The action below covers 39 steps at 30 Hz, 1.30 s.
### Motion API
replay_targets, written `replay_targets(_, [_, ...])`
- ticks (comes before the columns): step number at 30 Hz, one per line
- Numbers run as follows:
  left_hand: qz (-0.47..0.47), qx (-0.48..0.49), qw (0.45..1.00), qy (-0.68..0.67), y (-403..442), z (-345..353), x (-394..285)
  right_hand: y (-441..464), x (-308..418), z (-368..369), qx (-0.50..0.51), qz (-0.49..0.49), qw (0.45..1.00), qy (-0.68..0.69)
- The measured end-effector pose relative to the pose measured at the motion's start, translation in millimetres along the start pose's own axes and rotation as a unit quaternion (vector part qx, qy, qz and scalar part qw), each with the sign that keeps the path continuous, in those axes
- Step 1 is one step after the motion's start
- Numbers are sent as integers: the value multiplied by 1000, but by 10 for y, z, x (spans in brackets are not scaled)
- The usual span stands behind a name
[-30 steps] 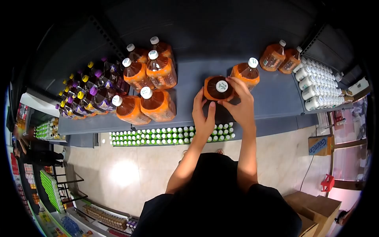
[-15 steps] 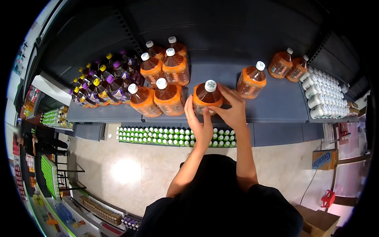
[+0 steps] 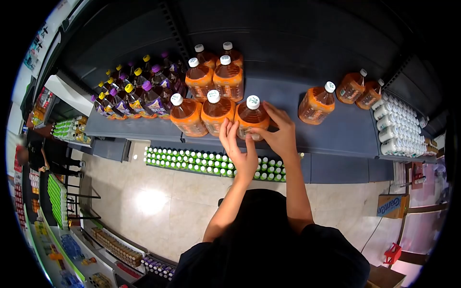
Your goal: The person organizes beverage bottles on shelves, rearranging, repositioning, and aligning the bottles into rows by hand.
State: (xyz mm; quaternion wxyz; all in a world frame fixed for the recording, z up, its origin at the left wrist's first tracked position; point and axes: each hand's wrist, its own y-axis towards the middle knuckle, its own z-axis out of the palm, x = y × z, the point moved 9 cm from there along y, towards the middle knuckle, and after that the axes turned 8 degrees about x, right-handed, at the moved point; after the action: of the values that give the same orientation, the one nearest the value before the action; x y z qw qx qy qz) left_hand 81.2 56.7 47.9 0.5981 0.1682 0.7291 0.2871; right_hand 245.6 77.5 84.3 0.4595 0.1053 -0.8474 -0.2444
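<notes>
An orange-labelled drink bottle (image 3: 250, 118) with a white cap stands upright at the front of the dark grey shelf (image 3: 269, 89). My right hand (image 3: 281, 134) curves round its right side, thumb across the front label. With bent fingers, my left hand (image 3: 241, 156) presses at its lower left front, where the neighbouring bottle (image 3: 217, 115) stands side by side with it. Another matching bottle (image 3: 188, 117) is left of that one. Behind stand several more of the same kind, among them a bottle (image 3: 228, 79). To the right is a separate orange bottle (image 3: 317, 104).
Dark bottles with purple and yellow caps (image 3: 139, 103) fill the shelf's left part. Two orange bottles (image 3: 350, 88) and white packs (image 3: 396, 127) stand at right. Green bottles with white caps (image 3: 211, 161) line a lower shelf. A person (image 3: 38, 156) is at far left.
The held bottle has slid left, up against the neighbouring orange bottle; the gap between them has closed. Both hands moved with it. The camera view has shifted slightly.
</notes>
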Motion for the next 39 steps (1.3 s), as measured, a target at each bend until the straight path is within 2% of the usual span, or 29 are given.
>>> replay_targets(9, [50,-5,997,62,80,101,-77,116,-17,41,48,11,999,-11])
replay_targets(13, [36,-3,998,42,66,130,-73,85,-9,26,63,25,998,-4])
replay_targets(16, [66,-10,997,46,105,141,-107,115,58,-2,77,30,997,3])
replay_targets(20, [120,-22,992,15,288,11,-234,187,72,-154,93,-34,992,71])
replay_targets(22, [188,-39,981,42,538,-175,-466,303,21,-344,51,-14,996,68])
replay_targets(23, [194,-46,979,46,737,-280,-569,355,3,-418,31,-2,997,66])
replay_targets(25, [180,24,982,56,1236,-374,-693,576,33,-512,19,-5,998,61])
replay_targets(27, [178,98,966,162,1714,-357,-793,891,137,-480,55,1,998,34])
replay_targets(29, [170,122,946,248,2117,-238,-668,1232,125,-335,85,-11,996,31])
replay_targets(32, [61,234,896,371,2549,116,-58,1659,-93,104,181,19,983,11])
replay_targets(33, [12,301,866,399,2640,247,158,1749,-141,251,211,30,977,-11])
replay_targets(37, [-7,472,789,393,2610,590,680,1856,-482,693,282,23,959,4])
replay_targets(38, [4,458,796,395,2597,565,613,1846,-565,776,294,19,956,-4])
replay_targets(39, [8,454,797,398,2600,555,598,1811,-663,840,299,54,953,2])
